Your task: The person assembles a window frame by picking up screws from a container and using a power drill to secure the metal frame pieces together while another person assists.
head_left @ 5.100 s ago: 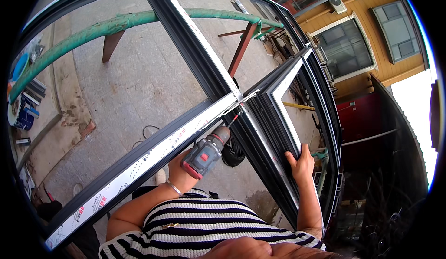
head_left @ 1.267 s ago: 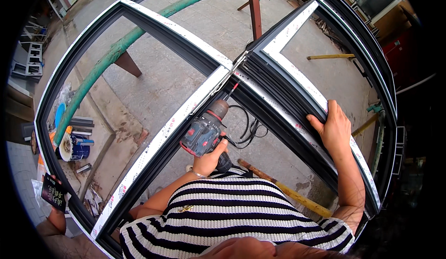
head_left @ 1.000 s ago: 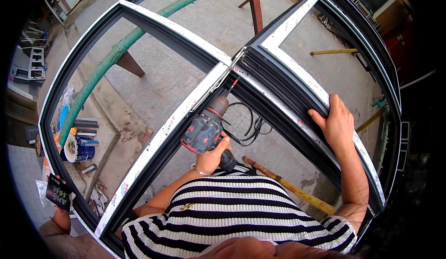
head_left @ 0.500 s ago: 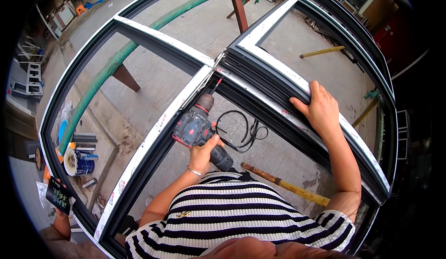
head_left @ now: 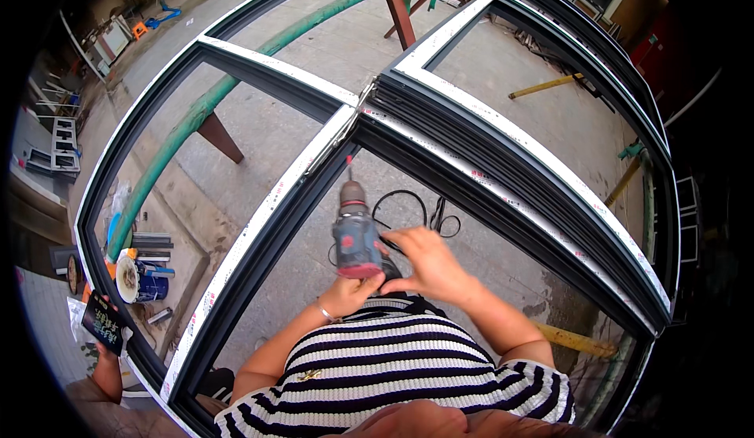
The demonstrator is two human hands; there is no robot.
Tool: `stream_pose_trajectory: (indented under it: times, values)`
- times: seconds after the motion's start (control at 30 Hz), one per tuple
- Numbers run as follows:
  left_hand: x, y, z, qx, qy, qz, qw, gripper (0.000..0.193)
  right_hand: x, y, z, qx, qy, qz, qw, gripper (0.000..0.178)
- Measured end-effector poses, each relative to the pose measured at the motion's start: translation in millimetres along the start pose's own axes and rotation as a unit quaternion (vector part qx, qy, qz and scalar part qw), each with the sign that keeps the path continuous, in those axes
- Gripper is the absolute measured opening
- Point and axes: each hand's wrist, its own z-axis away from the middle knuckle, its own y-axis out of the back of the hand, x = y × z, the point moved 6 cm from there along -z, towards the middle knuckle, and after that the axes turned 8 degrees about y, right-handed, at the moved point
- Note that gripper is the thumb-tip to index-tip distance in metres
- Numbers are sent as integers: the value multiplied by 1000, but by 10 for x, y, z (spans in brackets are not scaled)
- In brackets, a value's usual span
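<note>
A cordless drill [head_left: 355,238] with a dark grey and red body is held in front of my chest, its red-tipped bit pointing away from me. My left hand [head_left: 351,295] is closed around its grip. Beside the drill's right side, my right hand [head_left: 432,263] has its thumb and fingers apart; whether it touches the grip I cannot tell. Around the drill lies a large window frame [head_left: 250,212] with white film on black profiles. A dark, ribbed sash edge [head_left: 440,135] runs along its middle, with a metal strip [head_left: 336,143] at the corner beyond the bit.
Under the frame are a green-wrapped support bar [head_left: 177,131], yellow bars [head_left: 577,340] and coiled black cable [head_left: 400,206]. At left, another person's hand [head_left: 106,359] holds a black packet [head_left: 104,320] near a white-and-blue bucket [head_left: 141,282].
My right hand has let go of the sash edge and come in beside the drill. The drill has swung back from the frame corner and now points more straight ahead.
</note>
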Motion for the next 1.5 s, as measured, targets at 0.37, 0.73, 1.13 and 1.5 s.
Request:
stream_pose_trajectory:
  times: [0.37, 0.73, 1.13, 1.5]
  values:
    - [745, -43, -135, -67, 39, -387, 919, 30, 377, -893, 648, 71, -55, -268, 959, 26]
    - [1705, 1113, 60, 326, -84, -579, 743, 28, 425, -550, 491, 149, -71, -196, 967, 16]
    - [1198, 1459, -23, 253, 173, -557, 772, 37, 413, -697, 65, 90, -92, -274, 953, 18]
    - [1210, 1453, -14, 266, 179, -548, 772, 35, 412, -704, 17, 114, -92, -296, 944, 18]
